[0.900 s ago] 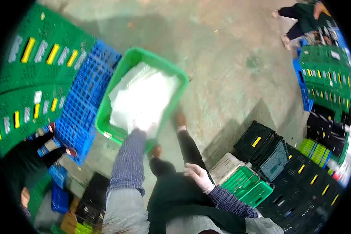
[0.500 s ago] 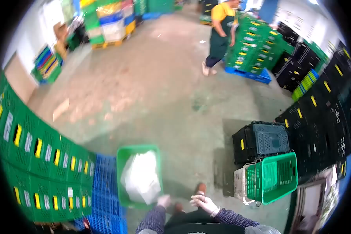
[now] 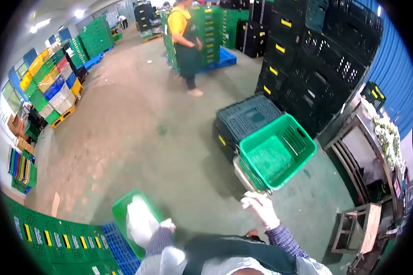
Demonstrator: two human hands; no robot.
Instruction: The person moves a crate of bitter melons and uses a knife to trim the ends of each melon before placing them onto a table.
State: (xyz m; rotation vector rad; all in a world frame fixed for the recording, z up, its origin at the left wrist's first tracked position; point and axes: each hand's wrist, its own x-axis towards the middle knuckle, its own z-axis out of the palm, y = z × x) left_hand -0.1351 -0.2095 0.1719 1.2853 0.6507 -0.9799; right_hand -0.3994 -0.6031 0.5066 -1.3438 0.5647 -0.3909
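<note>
My left hand (image 3: 168,224), gloved, is at the near right rim of a green crate (image 3: 119,208), its fingers curled at the edge. A white sheet or bag (image 3: 140,222) lies inside that crate. My right hand (image 3: 262,210), in a pale glove, reaches forward with fingers partly bent and apart and nothing visible in them. Its fingertips are close to the near corner of an open green basket (image 3: 277,158), which stands on a whitish basket (image 3: 244,176) with a metal handle.
A dark lidded crate (image 3: 248,117) stands behind the basket, before tall black crate stacks (image 3: 307,78). Green crates (image 3: 64,243) and a blue pallet (image 3: 117,238) are at left. A person (image 3: 186,46) stands ahead; a wooden stool (image 3: 360,229) and vegetable-laden bench (image 3: 381,137) are right.
The view has turned right, bringing the bench and stool into sight. My right hand has reached forward, closer to the green basket. My left hand remains by the crate's rim.
</note>
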